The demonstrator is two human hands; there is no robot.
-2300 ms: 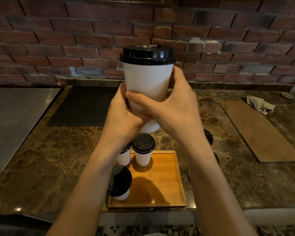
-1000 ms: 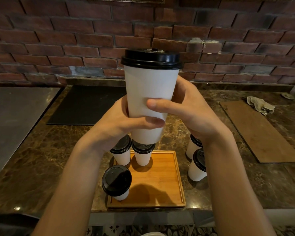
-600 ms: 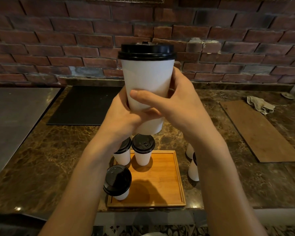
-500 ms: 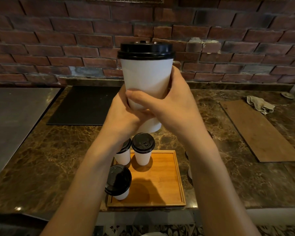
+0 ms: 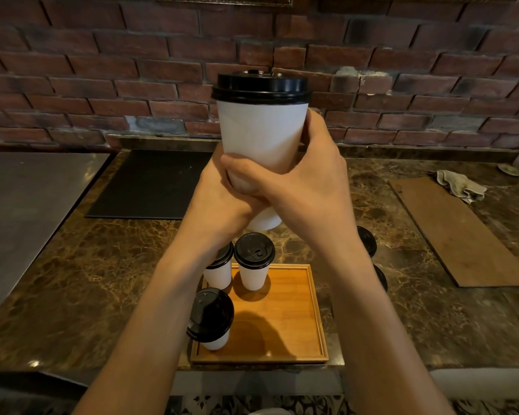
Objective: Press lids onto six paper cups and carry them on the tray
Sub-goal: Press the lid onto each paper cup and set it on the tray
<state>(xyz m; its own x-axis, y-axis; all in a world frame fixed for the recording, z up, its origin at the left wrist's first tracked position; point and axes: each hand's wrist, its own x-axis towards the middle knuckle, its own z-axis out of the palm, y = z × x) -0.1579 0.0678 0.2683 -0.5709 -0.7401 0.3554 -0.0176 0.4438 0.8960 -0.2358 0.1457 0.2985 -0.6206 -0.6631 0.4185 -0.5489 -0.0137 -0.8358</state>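
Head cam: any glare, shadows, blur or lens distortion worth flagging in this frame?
Head view: wide-angle distortion bows the brick wall courses. Same view: small glare spots sit near the marble counter front edge, and a dark shadow lies on the tray floor. The raised cup is sharp, while the lower right periphery looks soft.

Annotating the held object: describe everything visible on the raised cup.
The raised cup is tall, white, paper-looking, tapering toward its base, capped by a black plastic-looking lid seated level. It is upright, held in the air over the counter. The left hand and right hand wrap its lower half, right thumb across the front; its base shows below them.
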